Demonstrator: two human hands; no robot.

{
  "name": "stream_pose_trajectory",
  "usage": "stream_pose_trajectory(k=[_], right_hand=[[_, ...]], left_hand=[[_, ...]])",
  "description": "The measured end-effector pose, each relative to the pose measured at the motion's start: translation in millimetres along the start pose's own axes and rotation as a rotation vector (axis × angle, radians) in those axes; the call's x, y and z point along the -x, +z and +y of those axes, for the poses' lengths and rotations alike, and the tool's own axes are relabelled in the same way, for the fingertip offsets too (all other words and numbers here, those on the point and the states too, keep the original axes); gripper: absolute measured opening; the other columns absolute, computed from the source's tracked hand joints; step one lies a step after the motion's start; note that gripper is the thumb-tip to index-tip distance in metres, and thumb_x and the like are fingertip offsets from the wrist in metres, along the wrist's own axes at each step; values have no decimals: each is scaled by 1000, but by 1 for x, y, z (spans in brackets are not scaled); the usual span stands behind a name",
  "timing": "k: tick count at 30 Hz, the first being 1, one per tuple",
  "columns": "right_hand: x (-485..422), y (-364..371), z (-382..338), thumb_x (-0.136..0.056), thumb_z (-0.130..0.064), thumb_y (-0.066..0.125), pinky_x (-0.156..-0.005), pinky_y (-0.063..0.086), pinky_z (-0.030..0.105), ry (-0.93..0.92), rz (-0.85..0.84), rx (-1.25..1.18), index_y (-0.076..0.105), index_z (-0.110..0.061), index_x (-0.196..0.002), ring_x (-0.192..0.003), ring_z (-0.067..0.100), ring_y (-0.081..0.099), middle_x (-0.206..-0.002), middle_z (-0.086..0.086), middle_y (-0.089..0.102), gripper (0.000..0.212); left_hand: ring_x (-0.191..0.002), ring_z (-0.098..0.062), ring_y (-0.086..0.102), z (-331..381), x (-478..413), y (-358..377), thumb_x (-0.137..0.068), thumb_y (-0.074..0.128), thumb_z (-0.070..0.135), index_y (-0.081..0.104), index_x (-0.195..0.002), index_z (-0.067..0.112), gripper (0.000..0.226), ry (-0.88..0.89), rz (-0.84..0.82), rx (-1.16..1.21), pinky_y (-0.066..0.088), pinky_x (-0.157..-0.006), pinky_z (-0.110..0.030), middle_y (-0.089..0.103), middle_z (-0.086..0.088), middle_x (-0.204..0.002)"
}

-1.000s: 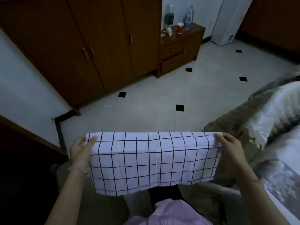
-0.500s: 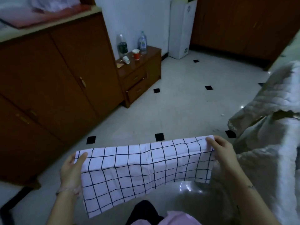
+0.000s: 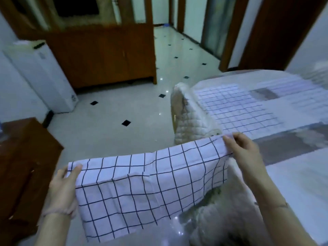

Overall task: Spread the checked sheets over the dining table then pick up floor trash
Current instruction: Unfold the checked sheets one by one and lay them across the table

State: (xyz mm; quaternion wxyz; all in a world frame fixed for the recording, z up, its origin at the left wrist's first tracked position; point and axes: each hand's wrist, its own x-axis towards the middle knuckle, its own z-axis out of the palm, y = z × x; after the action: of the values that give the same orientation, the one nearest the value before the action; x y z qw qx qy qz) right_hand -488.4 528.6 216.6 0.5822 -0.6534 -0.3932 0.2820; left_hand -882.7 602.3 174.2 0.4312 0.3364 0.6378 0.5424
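pale tiled floor [image 3: 124,96] with small black diamond insets lies under it all. over it a folded checked sheet [image 3: 147,185], white with a thin dark grid, is stretched between two hands. the left hand [image 3: 62,190] pinches the sheet's top left corner, thumb on the near face, the other fingers hidden behind the cloth. the right hand [image 3: 243,151] grips the top right corner, higher and farther out than the left, thumb and curled fingers closed on the edge. the top edge slopes up from left to right, and the rest of the cloth hangs below the hands with a crease across its middle. a thin band [image 3: 58,213] circles the left wrist.

just behind the right hand's corner stands a chair back in a quilted cream cover [image 3: 191,121]. under the right forearm is a second fluffy pale cover [image 3: 221,219].

right of and beyond the right hand spreads the dining table [image 3: 284,151], draped in grey and white cloth. a second checked sheet [image 3: 236,107] lies flat on it, apart from the held one. farther right the tabletop is too blurred to read.

left of the left hand stands a dark wooden unit [image 3: 23,166]. well beyond the hands are a white appliance [image 3: 44,77], a brown wooden cabinet [image 3: 99,55] and an open corridor.
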Motion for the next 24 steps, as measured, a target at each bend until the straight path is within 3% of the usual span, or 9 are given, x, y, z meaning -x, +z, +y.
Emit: stream_pose_trajectory(k=[3, 6, 10, 13, 16, 18, 19, 23, 24], right_hand=[[-19, -31, -7, -90, -16, 58, -67, 44, 25, -1, 232, -14, 64, -19, -77, -76, 13, 56, -74, -1, 64, 15], [-23, -72, -8, -91, -14, 57, -72, 47, 28, 7, 439, -10, 68, -21, -83, -80, 13, 59, -76, -6, 69, 15], [-13, -127, -8, -93, -18, 56, -63, 49, 13, 18, 676, 52, 68, -26, -91, -76, 4, 59, -81, -13, 70, 15], [0, -168, -6, -93, -15, 54, -64, 49, 4, 33, 852, 51, 62, -23, -103, -78, -4, 61, -89, -16, 67, 15], [11, -200, 1, -93, -18, 55, -91, 53, 23, 79, 935, 61, 53, -11, -131, -111, 18, 60, -123, 6, 63, 39], [18, -223, 6, -93, -17, 56, -96, 51, 31, 80, 995, 58, 51, -14, -135, -118, 23, 57, -129, 10, 60, 42], [21, -233, 10, -93, -15, 55, -93, 51, 28, 90, 1016, 50, 51, -15, -134, -116, 22, 59, -127, 10, 61, 42], [28, -269, 28, -93, -7, 51, -70, 54, 7, 165, 1108, 56, 52, -23, -129, -83, -7, 66, -104, -2, 66, 40], [30, -277, 37, -93, -7, 52, -73, 54, 9, 202, 1128, 59, 51, -23, -131, -89, -3, 67, -103, -3, 65, 41]], left_hand=[[-64, 1, 66, 34, -51, 82, -90, 58, 12, 59, -86, 18, 8, 64, -239, 9, 52, -51, -8, 71, 12, -67], [-75, -6, 65, 54, -77, 172, -88, 61, 14, 63, -89, 21, 7, 105, -476, 24, 55, -58, -14, 68, 4, -90], [-99, -20, 64, 75, -69, 283, -86, 65, 17, 53, -128, 11, 44, 146, -747, 48, 55, -78, -32, 63, -8, -118], [-110, -27, 61, 87, -46, 358, -84, 66, 19, 56, -124, 11, 41, 203, -931, 38, 55, -89, -38, 59, -14, -126], [-117, -26, 57, 90, -22, 416, -80, 70, 26, 60, -119, 19, 41, 202, -1001, 70, 45, -102, -43, 62, -8, -119], [-109, -19, 59, 89, 3, 453, -86, 64, 15, 62, -106, 27, 23, 205, -1082, 90, 46, -100, -38, 64, 4, -105], [-107, -19, 59, 89, 18, 472, -88, 61, 11, 62, -102, 30, 23, 223, -1128, 87, 46, -99, -36, 65, 4, -104], [-118, -19, 53, 68, 53, 543, -87, 64, 15, 46, -136, 16, 52, 239, -1266, -42, 44, -101, -35, 56, -6, -128], [-122, -18, 49, 57, 60, 558, -86, 65, 18, 42, -139, 17, 58, 218, -1285, -90, 41, -105, -36, 52, -4, -130]])
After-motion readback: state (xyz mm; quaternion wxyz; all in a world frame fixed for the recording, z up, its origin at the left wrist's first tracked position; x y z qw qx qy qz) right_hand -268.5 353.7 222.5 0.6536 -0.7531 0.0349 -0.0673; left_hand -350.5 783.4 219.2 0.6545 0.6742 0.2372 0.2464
